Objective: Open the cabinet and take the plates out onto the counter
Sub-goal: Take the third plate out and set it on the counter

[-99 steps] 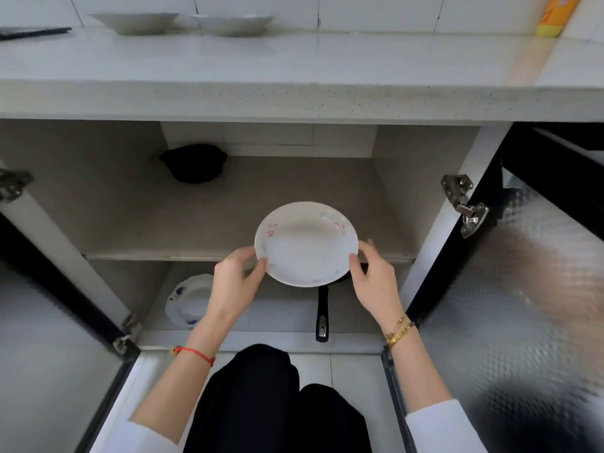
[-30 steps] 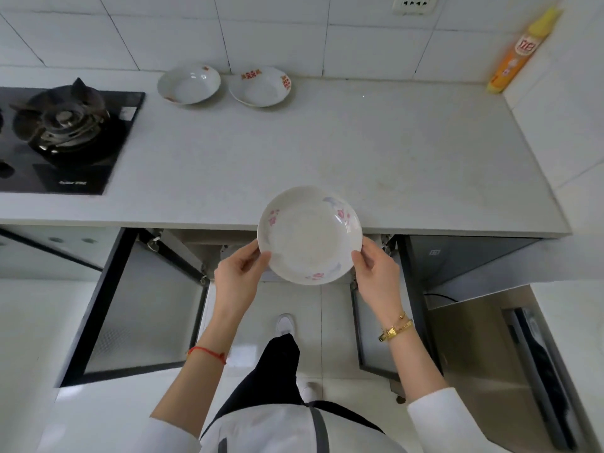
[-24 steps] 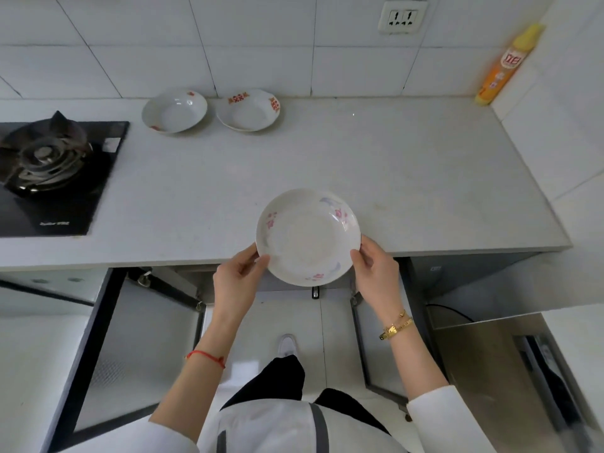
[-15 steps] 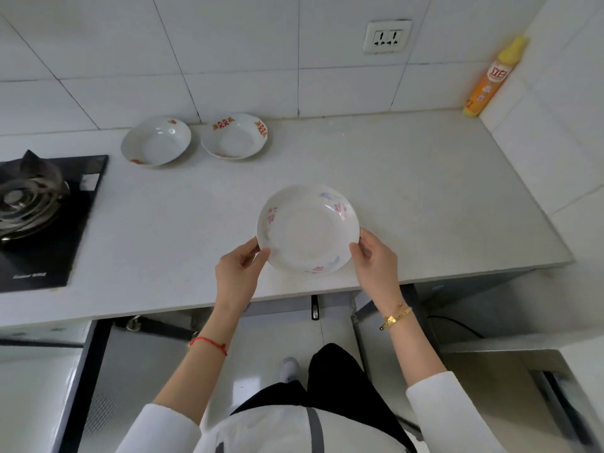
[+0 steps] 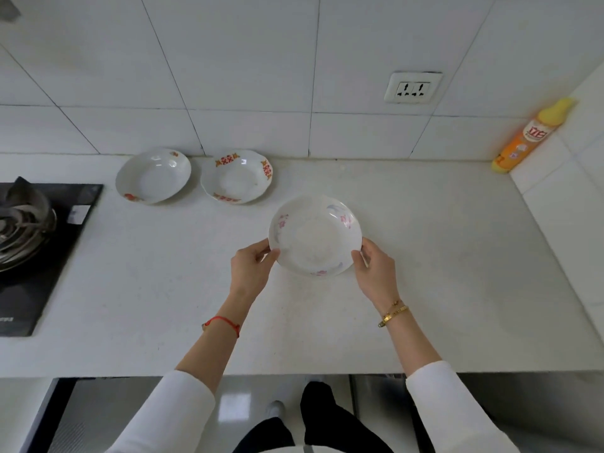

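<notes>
I hold a white plate with pink and blue flowers (image 5: 314, 235) over the middle of the white counter (image 5: 441, 256). My left hand (image 5: 251, 271) grips its left rim and my right hand (image 5: 374, 273) grips its right rim. Two more white plates sit at the back by the wall: one with orange marks (image 5: 153, 175) and one with red marks (image 5: 237, 176) to its right. Below the counter's front edge the open cabinet door (image 5: 91, 416) shows at the lower left; the cabinet's inside is hidden.
A black gas hob with a burner (image 5: 29, 230) takes the counter's left end. An orange and yellow bottle (image 5: 531, 135) leans in the back right corner. A wall socket (image 5: 412, 88) sits on the tiled wall. A tiled side wall bounds the right.
The plate came out of the cabinet, rose above the counter edge and moved forward over the counter, held in both hands. My view lifted from the cabinet to the counter.
</notes>
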